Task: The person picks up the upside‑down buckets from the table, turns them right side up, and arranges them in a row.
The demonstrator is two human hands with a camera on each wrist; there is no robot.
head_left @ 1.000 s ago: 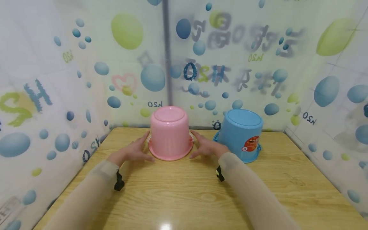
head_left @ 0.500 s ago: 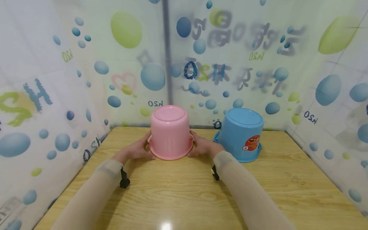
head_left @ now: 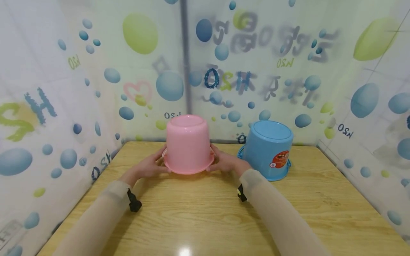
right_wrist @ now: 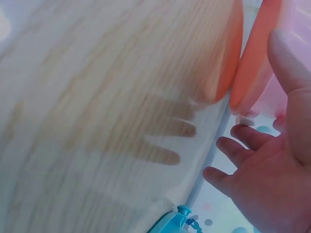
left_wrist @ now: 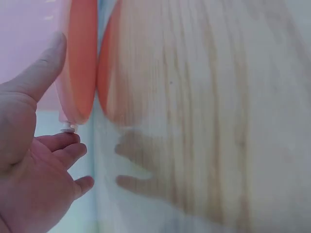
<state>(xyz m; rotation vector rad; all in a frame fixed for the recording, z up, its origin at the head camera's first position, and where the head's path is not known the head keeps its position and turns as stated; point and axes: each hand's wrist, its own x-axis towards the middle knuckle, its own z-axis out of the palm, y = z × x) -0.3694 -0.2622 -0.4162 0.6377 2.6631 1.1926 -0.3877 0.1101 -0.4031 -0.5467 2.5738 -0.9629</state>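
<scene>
An upside-down pink bucket (head_left: 187,145) is held between both hands near the back of the table. My left hand (head_left: 148,165) grips the left side of its rim, and my right hand (head_left: 225,161) grips the right side. In the left wrist view the thumb lies against the bucket (left_wrist: 80,63) and the other fingers are by the handle's white joint. The right wrist view has a matching hold on the bucket (right_wrist: 262,58). Its near rim looks slightly raised off the table. Some fingertips are hidden behind the bucket.
Just right of my right hand stands a blue bucket (head_left: 266,149), also upside down, with a red label. Both stand on a glossy wooden table (head_left: 198,213). A bubble-patterned curtain (head_left: 153,89) hangs close behind and along both sides.
Both hands have closed in from beside the pink bucket and taken hold of its rim. The bucket has risen a little and shifted slightly left. The blue bucket has stayed put.
</scene>
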